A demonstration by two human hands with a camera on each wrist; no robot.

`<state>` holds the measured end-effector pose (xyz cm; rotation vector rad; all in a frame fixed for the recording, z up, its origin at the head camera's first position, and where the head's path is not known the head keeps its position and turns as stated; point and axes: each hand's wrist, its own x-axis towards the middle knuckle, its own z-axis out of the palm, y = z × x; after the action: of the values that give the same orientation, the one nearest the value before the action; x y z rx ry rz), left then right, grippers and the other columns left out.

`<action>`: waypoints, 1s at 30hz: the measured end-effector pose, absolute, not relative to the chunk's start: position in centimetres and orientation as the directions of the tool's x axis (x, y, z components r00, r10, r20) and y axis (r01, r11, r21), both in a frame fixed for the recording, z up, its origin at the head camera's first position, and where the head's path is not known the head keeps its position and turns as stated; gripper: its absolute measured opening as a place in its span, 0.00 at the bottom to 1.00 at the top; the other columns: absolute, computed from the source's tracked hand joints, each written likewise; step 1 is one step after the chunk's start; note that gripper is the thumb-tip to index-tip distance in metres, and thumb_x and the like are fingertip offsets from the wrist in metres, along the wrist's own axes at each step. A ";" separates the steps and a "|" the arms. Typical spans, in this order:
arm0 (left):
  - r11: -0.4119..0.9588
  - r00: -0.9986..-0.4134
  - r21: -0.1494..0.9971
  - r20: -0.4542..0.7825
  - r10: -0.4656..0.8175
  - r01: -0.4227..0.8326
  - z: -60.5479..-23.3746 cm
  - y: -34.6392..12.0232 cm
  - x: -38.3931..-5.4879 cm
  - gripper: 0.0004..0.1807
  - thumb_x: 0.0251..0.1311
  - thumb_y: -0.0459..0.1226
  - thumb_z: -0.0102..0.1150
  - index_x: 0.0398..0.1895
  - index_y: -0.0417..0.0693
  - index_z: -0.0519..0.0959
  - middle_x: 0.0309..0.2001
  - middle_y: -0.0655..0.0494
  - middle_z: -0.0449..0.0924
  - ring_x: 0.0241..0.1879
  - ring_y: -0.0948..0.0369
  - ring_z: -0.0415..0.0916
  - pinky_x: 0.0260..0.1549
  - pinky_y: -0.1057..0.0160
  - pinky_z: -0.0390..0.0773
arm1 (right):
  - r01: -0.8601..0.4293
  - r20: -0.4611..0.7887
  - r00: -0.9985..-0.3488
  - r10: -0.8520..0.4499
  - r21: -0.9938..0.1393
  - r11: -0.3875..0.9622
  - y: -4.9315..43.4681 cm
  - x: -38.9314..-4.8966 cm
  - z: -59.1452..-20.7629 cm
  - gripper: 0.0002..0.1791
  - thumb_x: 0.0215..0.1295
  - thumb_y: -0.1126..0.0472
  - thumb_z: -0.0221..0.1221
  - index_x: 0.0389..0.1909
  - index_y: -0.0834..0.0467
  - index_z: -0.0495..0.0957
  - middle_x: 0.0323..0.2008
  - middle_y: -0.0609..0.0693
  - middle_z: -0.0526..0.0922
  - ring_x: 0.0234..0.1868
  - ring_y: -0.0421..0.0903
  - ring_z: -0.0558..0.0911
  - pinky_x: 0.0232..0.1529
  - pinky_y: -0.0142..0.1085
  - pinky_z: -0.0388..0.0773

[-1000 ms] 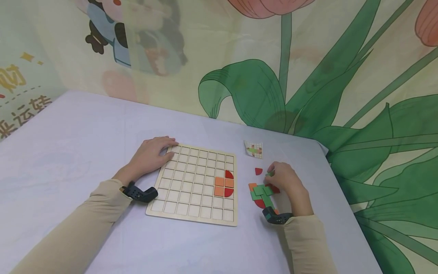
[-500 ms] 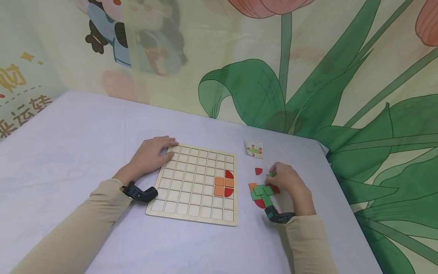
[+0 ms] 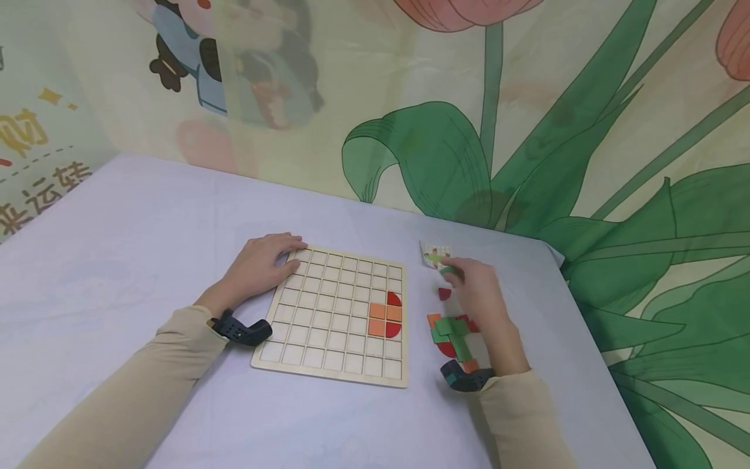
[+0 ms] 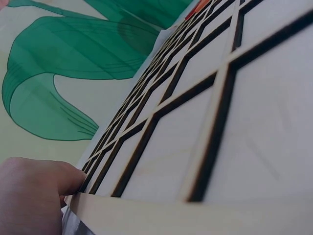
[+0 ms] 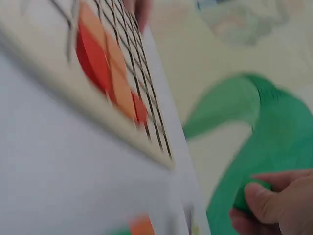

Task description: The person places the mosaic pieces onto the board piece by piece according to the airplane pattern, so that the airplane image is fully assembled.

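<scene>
My left hand rests on the far left corner of a wooden grid board, fingers along the edge. In the left wrist view a fingertip touches the board's rim. Orange squares and red quarter-circles fill a few cells at the right side. My right hand pinches a green piece between thumb and fingers, its full shape hidden. It is just in front of a small pattern card, overlapping it in the head view.
A loose heap of green pieces, with red and orange ones, lies right of the board, partly beside my right wrist. A lone red piece sits between heap and card. A printed backdrop stands behind the table.
My right hand has moved away from me, from beside the heap to the pattern card, carrying the green piece. My left hand has stayed on the board's corner.
</scene>
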<state>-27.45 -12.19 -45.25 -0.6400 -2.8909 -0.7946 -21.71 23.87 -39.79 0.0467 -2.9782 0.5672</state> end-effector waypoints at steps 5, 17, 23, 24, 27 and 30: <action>0.779 -0.911 0.473 0.180 0.372 0.412 -45.3 -12.2 -27.5 0.24 0.63 0.43 0.51 0.61 0.47 0.73 0.66 0.48 0.69 0.69 0.47 0.60 0.65 0.40 0.57 | -0.335 0.176 -0.941 -0.288 -0.384 0.860 18.7 -20.7 -40.1 0.19 0.60 0.70 0.60 0.53 0.56 0.80 0.39 0.50 0.81 0.40 0.45 0.79 0.42 0.36 0.82; 0.777 -0.910 0.475 0.181 0.373 0.413 -45.5 -12.1 -27.6 0.24 0.63 0.43 0.51 0.62 0.48 0.73 0.66 0.49 0.69 0.69 0.48 0.60 0.66 0.41 0.56 | -0.318 0.170 -0.948 -0.270 -0.445 0.837 14.4 -19.3 -42.8 0.08 0.59 0.61 0.65 0.40 0.51 0.83 0.39 0.42 0.85 0.42 0.38 0.82 0.47 0.33 0.81; 0.777 -0.911 0.477 0.179 0.371 0.410 -45.4 -12.1 -27.6 0.23 0.63 0.43 0.51 0.61 0.48 0.73 0.66 0.49 0.69 0.69 0.48 0.60 0.66 0.40 0.56 | -0.318 0.163 -0.948 -0.273 -0.448 0.836 14.3 -19.2 -43.0 0.09 0.59 0.60 0.64 0.41 0.51 0.84 0.40 0.43 0.86 0.44 0.39 0.83 0.48 0.33 0.81; 0.778 -0.911 0.476 0.177 0.372 0.410 -45.4 -12.1 -27.6 0.23 0.63 0.43 0.51 0.61 0.48 0.73 0.66 0.49 0.69 0.69 0.48 0.60 0.66 0.40 0.56 | -0.333 0.172 -0.943 -0.285 -0.447 0.830 14.3 -19.2 -43.1 0.09 0.59 0.61 0.64 0.41 0.51 0.84 0.40 0.43 0.86 0.44 0.39 0.83 0.47 0.33 0.81; 0.781 -0.912 0.474 0.174 0.371 0.407 -45.3 -12.1 -27.6 0.23 0.63 0.43 0.51 0.62 0.48 0.73 0.66 0.48 0.69 0.69 0.48 0.60 0.66 0.40 0.56 | -0.399 0.217 -0.917 -0.336 -0.426 0.812 14.3 -19.3 -43.4 0.08 0.58 0.62 0.64 0.39 0.52 0.85 0.38 0.43 0.86 0.42 0.39 0.84 0.45 0.31 0.81; 0.781 -0.913 0.475 0.173 0.370 0.406 -45.3 -12.2 -27.5 0.23 0.63 0.43 0.51 0.62 0.48 0.73 0.66 0.48 0.68 0.69 0.47 0.59 0.66 0.40 0.56 | -0.446 0.252 -0.893 -0.372 -0.406 0.797 14.4 -19.3 -43.5 0.08 0.58 0.62 0.65 0.39 0.52 0.85 0.36 0.43 0.85 0.40 0.38 0.84 0.44 0.30 0.81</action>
<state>-27.54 -12.17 -45.33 -0.6326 -2.8980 -0.7978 -19.28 14.37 -43.54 0.6478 -2.8257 0.6976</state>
